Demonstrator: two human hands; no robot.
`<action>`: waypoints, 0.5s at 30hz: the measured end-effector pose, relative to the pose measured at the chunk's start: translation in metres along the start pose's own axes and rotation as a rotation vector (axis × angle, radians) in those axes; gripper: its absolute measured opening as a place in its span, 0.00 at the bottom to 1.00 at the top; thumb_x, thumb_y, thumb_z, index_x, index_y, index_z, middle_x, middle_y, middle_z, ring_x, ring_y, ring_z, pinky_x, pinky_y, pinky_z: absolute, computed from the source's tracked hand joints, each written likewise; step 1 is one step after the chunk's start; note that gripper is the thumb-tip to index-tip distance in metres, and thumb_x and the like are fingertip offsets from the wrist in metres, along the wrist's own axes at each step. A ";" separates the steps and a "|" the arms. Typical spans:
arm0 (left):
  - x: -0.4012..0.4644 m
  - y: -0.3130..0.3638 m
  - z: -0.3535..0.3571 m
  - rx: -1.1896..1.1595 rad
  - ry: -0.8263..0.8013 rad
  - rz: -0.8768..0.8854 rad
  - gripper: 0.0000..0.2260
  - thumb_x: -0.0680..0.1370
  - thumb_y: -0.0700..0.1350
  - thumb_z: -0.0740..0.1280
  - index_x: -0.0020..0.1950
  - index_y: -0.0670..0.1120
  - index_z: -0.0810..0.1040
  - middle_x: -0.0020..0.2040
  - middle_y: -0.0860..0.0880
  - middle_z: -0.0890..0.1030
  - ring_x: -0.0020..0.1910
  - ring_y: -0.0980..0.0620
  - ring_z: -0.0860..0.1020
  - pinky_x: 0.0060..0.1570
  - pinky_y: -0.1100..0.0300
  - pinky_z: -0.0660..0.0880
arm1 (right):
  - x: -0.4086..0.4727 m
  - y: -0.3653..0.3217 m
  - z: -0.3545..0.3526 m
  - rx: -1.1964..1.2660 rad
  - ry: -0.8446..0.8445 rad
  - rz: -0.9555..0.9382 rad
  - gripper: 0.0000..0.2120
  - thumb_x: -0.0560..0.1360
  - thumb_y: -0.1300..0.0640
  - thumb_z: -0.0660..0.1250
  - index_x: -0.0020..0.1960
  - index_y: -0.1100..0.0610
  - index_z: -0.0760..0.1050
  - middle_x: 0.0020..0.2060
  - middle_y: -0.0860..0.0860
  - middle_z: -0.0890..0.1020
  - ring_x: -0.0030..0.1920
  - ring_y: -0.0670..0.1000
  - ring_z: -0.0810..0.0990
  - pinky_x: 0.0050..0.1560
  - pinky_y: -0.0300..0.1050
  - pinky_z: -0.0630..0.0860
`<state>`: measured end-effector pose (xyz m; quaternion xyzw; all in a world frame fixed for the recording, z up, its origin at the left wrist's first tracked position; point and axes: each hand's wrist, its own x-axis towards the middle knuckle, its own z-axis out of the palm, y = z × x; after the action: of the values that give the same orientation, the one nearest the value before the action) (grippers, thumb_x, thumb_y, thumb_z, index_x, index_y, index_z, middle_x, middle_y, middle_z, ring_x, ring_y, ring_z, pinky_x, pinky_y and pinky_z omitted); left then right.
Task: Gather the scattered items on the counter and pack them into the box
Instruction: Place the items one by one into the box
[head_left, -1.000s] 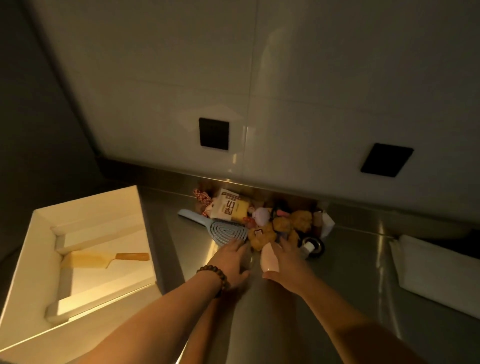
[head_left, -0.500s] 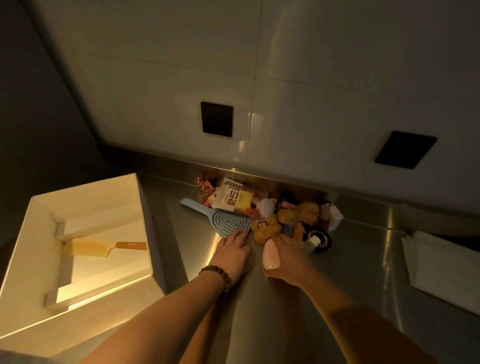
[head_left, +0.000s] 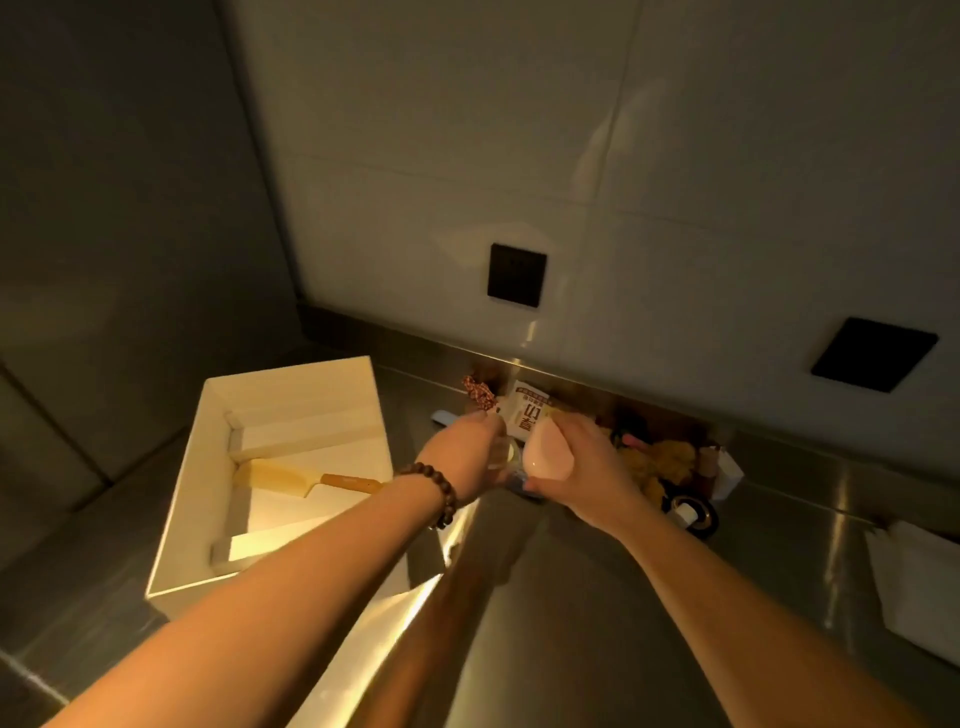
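**Lifting two items toward the box**

We have both hands raised over the pile at the back edge of the bench (head_left: 597, 623). Our right hand (head_left: 587, 467) has its grip curled round a pink rounded item (head_left: 548, 452), thumb below and fingers over the top. Our left hand (head_left: 467, 462), with the bead bracelet (head_left: 436, 493) at the wrist, seems to pinch a small pale, perhaps clear, thing (head_left: 501, 454); what it is we cannot tell, as the frame is dim and blurred there.

The box (head_left: 176, 499) sits at the left edge of the bench, open, with a wooden-handled tool (head_left: 306, 480) already lying inside. Left at the back edge are a printed packet (head_left: 530, 415), a checked fabric piece (head_left: 478, 392), golden plush bits (head_left: 660, 462), a tape roll (head_left: 693, 512) and a blue handled item (head_left: 444, 417), mostly hidden by our hands.

To do this step well, we judge it best to carry both hands left together, clear the near wall of the box before lowering, and set the pieces beside the tool, not on it, so room stays for the bulkier plush. The pink item looks smooth, so a firm wrap is wise. A white folded thing (head_left: 914, 587) lies at the right edge.
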<state>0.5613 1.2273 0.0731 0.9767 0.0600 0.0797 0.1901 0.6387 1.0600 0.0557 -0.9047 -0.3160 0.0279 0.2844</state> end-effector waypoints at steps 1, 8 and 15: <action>-0.004 -0.010 -0.017 0.016 0.045 -0.005 0.22 0.71 0.51 0.72 0.61 0.47 0.72 0.59 0.47 0.75 0.57 0.48 0.74 0.55 0.57 0.71 | 0.006 -0.014 0.000 0.010 0.001 -0.030 0.46 0.62 0.43 0.78 0.73 0.52 0.61 0.70 0.49 0.67 0.67 0.52 0.66 0.67 0.45 0.65; -0.064 -0.117 -0.104 0.063 0.160 -0.279 0.19 0.72 0.50 0.72 0.60 0.48 0.72 0.58 0.48 0.76 0.55 0.48 0.75 0.54 0.56 0.73 | 0.046 -0.128 0.037 0.095 -0.139 -0.233 0.46 0.63 0.42 0.77 0.75 0.50 0.58 0.71 0.48 0.64 0.68 0.51 0.66 0.67 0.48 0.67; -0.126 -0.199 -0.111 0.056 0.204 -0.461 0.18 0.72 0.51 0.72 0.59 0.50 0.73 0.57 0.50 0.77 0.54 0.52 0.76 0.55 0.55 0.75 | 0.073 -0.195 0.113 -0.054 -0.416 -0.366 0.45 0.66 0.42 0.76 0.75 0.48 0.56 0.72 0.47 0.62 0.70 0.52 0.65 0.68 0.54 0.69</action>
<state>0.4006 1.4320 0.0821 0.9289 0.3022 0.1309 0.1693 0.5625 1.2829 0.0743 -0.8147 -0.5264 0.1526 0.1896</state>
